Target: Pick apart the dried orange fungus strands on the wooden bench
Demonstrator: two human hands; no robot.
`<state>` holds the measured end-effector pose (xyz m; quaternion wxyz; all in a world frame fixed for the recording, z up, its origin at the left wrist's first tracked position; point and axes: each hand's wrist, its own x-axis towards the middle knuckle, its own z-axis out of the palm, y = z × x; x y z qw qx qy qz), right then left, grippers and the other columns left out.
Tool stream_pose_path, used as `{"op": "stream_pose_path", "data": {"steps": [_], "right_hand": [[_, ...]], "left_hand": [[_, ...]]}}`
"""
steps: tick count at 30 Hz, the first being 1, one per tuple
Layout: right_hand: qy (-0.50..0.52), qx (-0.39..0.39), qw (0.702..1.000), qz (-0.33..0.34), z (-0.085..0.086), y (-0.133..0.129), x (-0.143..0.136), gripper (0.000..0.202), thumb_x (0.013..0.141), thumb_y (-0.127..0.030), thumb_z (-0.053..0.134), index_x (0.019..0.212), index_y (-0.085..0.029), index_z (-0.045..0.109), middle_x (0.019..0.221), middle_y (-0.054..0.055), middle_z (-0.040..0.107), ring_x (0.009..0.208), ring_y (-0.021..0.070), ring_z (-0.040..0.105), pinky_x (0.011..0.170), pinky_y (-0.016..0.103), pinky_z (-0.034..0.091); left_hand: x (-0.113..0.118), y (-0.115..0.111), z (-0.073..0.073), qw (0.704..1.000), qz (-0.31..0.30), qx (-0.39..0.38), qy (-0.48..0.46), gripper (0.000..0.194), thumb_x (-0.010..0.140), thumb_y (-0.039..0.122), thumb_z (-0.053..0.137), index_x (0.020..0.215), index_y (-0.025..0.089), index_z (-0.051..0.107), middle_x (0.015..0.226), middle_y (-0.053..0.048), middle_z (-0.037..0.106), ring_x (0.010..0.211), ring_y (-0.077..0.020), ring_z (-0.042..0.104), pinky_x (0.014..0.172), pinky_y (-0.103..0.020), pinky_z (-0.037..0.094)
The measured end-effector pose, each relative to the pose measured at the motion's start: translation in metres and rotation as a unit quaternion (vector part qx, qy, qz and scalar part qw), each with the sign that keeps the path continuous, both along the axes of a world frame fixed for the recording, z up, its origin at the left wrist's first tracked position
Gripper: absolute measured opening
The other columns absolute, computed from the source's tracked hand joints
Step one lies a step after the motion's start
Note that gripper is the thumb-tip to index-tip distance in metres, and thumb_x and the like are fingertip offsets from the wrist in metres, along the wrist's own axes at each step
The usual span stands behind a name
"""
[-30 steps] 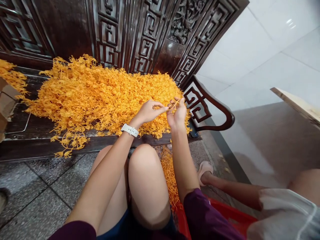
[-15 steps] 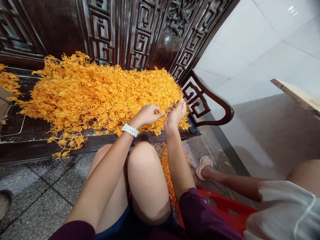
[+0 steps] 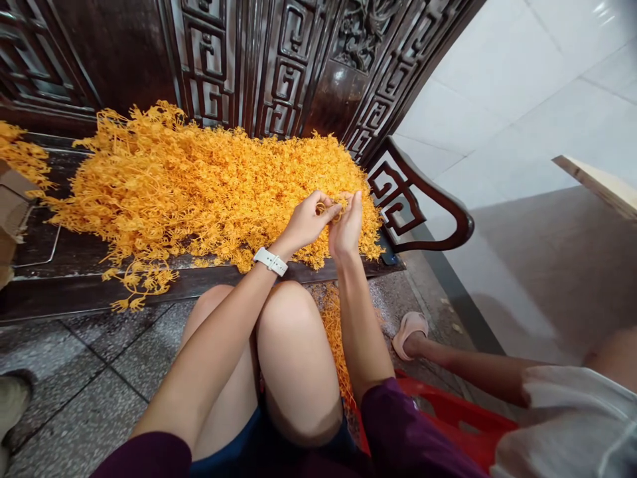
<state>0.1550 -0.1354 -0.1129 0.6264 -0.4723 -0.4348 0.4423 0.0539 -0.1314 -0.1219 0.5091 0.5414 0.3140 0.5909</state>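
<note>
Thin orange plastic-looking strand (image 3: 339,214): between the hands, above the right end of the orange heap of branching, plastic-looking sprigs (image 3: 213,186); its ends are hidden.
Left hand (image 3: 312,220): thumb and forefinger pinch the strand.
Right hand (image 3: 347,227): cupped around it, fingers curled; how firmly they grip, I cannot tell.
Slip risk: a loose pinch could drop the strand into the same-coloured heap, where it would be hard to find.
Snap risk: a hard pull might break so thin a piece.
Overhanging orange cluster (image 3: 144,285): could slide off the dark wooden bench (image 3: 74,292) if the heap is nudged.
Right side: a curved, dark wooden armrest (image 3: 460,229) limits reach; a co-worker's leg in a pale pink clog (image 3: 412,332) is near.
Bench's left end: brown cardboard box (image 3: 12,206).
</note>
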Motion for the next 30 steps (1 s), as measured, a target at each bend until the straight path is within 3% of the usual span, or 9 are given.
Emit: {"op": "stream_pose_path", "data": {"steps": [5,8,10,14,18,20,24,26,30], "right_hand": [[0.003,0.053,0.997,-0.049,0.007,-0.001,-0.001,0.034,0.093,-0.056,0.064,0.085,-0.026,0.050,0.082,-0.002,0.053,0.068,0.0123,0.055,0.053,0.023,0.040],[-0.017,0.057,0.996,-0.064,0.011,0.000,-0.004,0.041,0.093,-0.060,0.068,0.082,-0.026,0.048,0.073,-0.004,0.049,0.061,0.0116,0.050,0.050,0.022,0.039],[-0.029,0.068,0.995,-0.072,0.013,0.001,-0.006,0.045,0.094,-0.063,0.065,0.078,-0.026,0.046,0.068,-0.005,0.044,0.058,0.0117,0.047,0.050,0.023,0.039],[-0.051,0.081,0.994,-0.057,0.015,0.004,-0.004,0.052,0.093,-0.062,0.068,0.071,-0.025,0.040,0.062,-0.007,0.032,0.051,0.0096,0.033,0.044,0.022,0.030],[-0.078,0.081,0.992,-0.062,0.014,0.007,0.011,0.059,0.090,-0.064,0.071,0.066,-0.024,0.034,0.059,-0.008,0.027,0.048,0.0081,0.027,0.042,0.022,0.028],[-0.090,0.088,0.989,-0.078,0.014,0.008,0.020,0.063,0.089,-0.066,0.072,0.064,-0.024,0.031,0.059,-0.008,0.026,0.048,0.0077,0.026,0.042,0.023,0.026],[-0.061,0.030,0.994,-0.082,0.016,0.008,0.030,0.062,0.088,-0.071,0.069,0.068,-0.024,0.034,0.059,-0.007,0.031,0.047,0.0077,0.027,0.042,0.023,0.022],[-0.043,-0.006,0.997,-0.060,0.015,0.008,0.034,0.060,0.089,-0.075,0.064,0.072,-0.025,0.037,0.059,-0.007,0.033,0.046,0.0083,0.027,0.043,0.023,0.022],[-0.023,-0.037,0.999,-0.006,0.009,0.007,0.042,0.065,0.088,-0.086,0.053,0.072,-0.026,0.033,0.059,-0.007,0.027,0.047,0.0101,0.027,0.042,0.025,0.022]], "left_hand": [[-0.006,-0.002,0.008,0.991,-0.047,-0.085,-0.097,0.027,0.098,0.026,0.069,0.083,0.023,0.047,0.076,0.001,0.061,0.055,-0.0094,0.048,0.056,-0.026,0.036],[-0.009,-0.003,0.011,0.977,-0.094,-0.153,-0.116,0.025,0.101,0.027,0.063,0.085,0.024,0.045,0.069,0.003,0.057,0.044,-0.0067,0.030,0.048,-0.024,0.020],[-0.012,-0.004,0.013,0.971,-0.138,-0.172,-0.095,0.019,0.101,0.025,0.062,0.086,0.023,0.051,0.064,0.004,0.052,0.044,-0.0069,0.026,0.048,-0.024,0.017],[-0.013,-0.005,0.014,0.979,-0.145,-0.138,-0.044,0.023,0.103,0.019,0.054,0.081,0.018,0.063,0.059,0.004,0.045,0.050,-0.0094,0.029,0.054,-0.026,0.026],[-0.011,-0.006,0.012,0.994,-0.078,-0.068,0.031,0.043,0.101,0.044,0.062,0.068,0.017,0.065,0.058,0.003,0.043,0.055,-0.0112,0.034,0.059,-0.028,0.027],[-0.011,-0.006,0.010,0.993,-0.083,-0.045,0.075,0.047,0.095,0.055,0.068,0.069,0.016,0.068,0.060,0.002,0.051,0.058,-0.0119,0.039,0.062,-0.029,0.030],[-0.012,-0.008,0.006,0.974,-0.103,0.008,0.204,0.042,0.084,0.057,0.079,0.076,0.017,0.073,0.066,0.000,0.059,0.062,-0.0129,0.044,0.065,-0.031,0.031],[-0.009,-0.009,0.004,0.966,-0.133,0.025,0.218,0.043,0.087,0.056,0.075,0.068,0.018,0.066,0.060,0.003,0.049,0.058,-0.0118,0.037,0.062,-0.031,0.025],[-0.007,-0.010,0.005,0.958,-0.253,0.021,0.135,0.051,0.092,0.048,0.066,0.058,0.021,0.039,0.059,0.006,0.030,0.054,-0.0093,0.025,0.059,-0.031,0.018]]}}
